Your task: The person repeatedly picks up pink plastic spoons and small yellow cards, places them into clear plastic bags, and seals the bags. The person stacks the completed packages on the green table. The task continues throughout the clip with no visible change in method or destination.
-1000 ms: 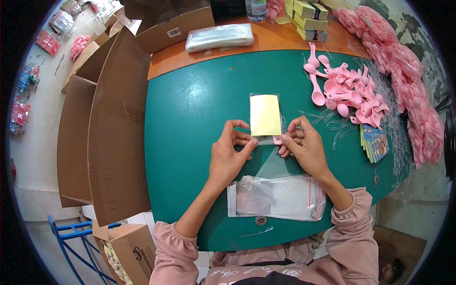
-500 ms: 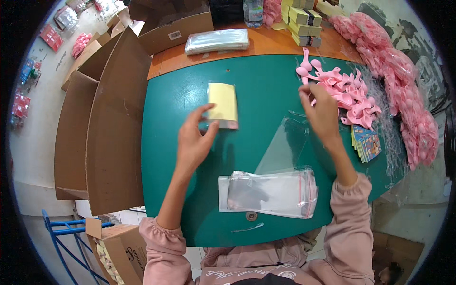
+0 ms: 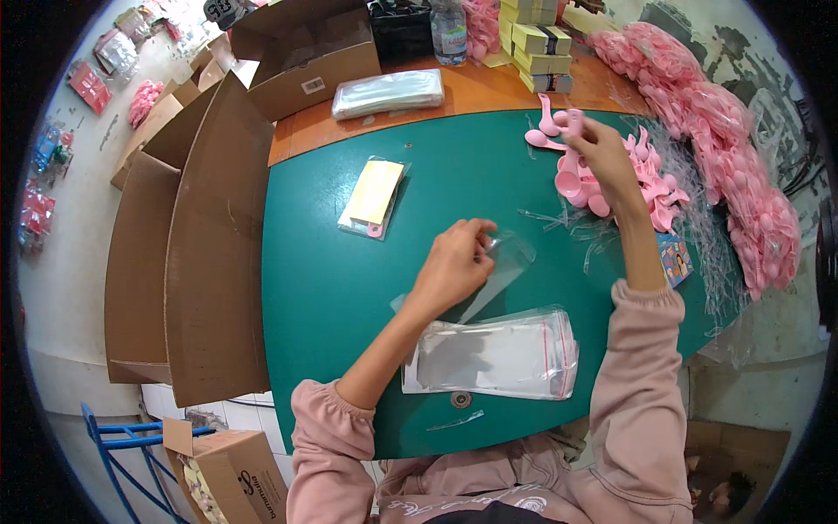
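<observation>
My left hand (image 3: pixel 456 269) is closed, its fingertips pinching a clear plastic bag (image 3: pixel 504 278) that slants over the green table. Up by a pile of pink plastic spoons (image 3: pixel 650 170), my right hand (image 3: pixel 604 155) is closed around one pink spoon (image 3: pixel 573 122). In front of me lies a stack of clear bags (image 3: pixel 489 358) with a red stripe near one end. Farther left, a filled clear bag (image 3: pixel 374 196) rests flat, showing a yellow card and the end of a pink spoon. Small printed cards (image 3: pixel 675 259) are partly hidden behind my right forearm.
A tall cardboard box (image 3: pixel 214 244) borders the table's left edge. At the back are a bundle of clear bags (image 3: pixel 388 93), stacked yellow card bundles (image 3: pixel 541 57) and a water bottle (image 3: pixel 449 33). Bagged pink spoons (image 3: pixel 733 148) and plastic strips (image 3: pixel 711 227) line the right.
My left hand has let go of the filled bag, now farther left and tilted, and has come right and nearer to grip an empty bag. My right hand has lifted a pink spoon.
</observation>
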Motion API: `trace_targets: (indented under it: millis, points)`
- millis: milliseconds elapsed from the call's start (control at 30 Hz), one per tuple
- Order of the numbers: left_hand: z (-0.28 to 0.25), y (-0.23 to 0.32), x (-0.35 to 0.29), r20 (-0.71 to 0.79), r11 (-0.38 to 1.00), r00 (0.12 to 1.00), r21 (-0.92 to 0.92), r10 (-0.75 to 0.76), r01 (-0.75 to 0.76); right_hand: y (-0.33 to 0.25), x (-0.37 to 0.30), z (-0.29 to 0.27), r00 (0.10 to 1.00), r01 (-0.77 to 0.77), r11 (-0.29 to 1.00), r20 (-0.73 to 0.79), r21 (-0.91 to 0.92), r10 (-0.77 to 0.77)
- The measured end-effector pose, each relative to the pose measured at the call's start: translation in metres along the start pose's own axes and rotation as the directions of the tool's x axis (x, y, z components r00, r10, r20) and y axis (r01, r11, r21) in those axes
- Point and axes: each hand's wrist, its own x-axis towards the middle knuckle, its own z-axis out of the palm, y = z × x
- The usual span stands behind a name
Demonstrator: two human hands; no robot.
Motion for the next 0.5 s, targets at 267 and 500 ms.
trace_targets:
  millis: [267, 500]
  points:
    - [-0.020, -0.006, 0.010, 0.213, 0.839, 0.964, -0.485, -0.160, 0.247, 0.007, -0.071, 0.025, 0.993, 0.092, 0.935, -0.104, 0.344, -0.059]
    - [-0.027, 0.006, 0.010, 0.351, 0.762, 0.902, -0.502, -0.253, 0.409, -0.007, -0.082, 0.031, 0.955, 0.211, 0.934, -0.266, 0.289, -0.133]
